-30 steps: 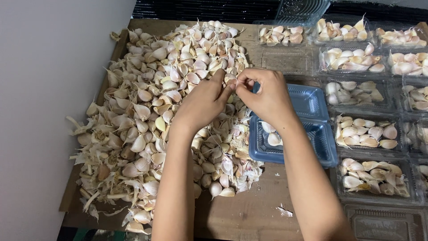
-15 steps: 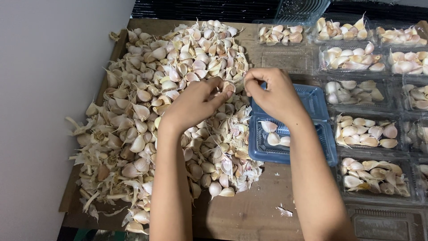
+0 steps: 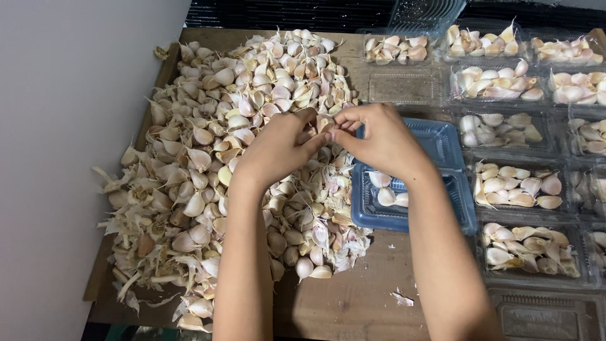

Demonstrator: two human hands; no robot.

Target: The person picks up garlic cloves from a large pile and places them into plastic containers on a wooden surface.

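Note:
My left hand [image 3: 278, 146] and my right hand [image 3: 377, 137] meet above the edge of a big heap of garlic cloves [image 3: 233, 151]. Together their fingertips pinch one garlic clove [image 3: 326, 122] between them. Just below and right of my right hand lies a blue plastic tray [image 3: 442, 189] with a few peeled cloves [image 3: 386, 192] in it. My forearms hide part of the heap and part of the tray.
Clear plastic boxes filled with cloves [image 3: 511, 186] stand in rows on the right, one empty box [image 3: 404, 85] among them. Garlic skins [image 3: 401, 297] lie on the wooden board [image 3: 353, 303]. A pale wall [image 3: 69, 126] runs along the left.
My hands drew apart half a second ago, the left reaching into the heap. Now they have come together again on a single clove.

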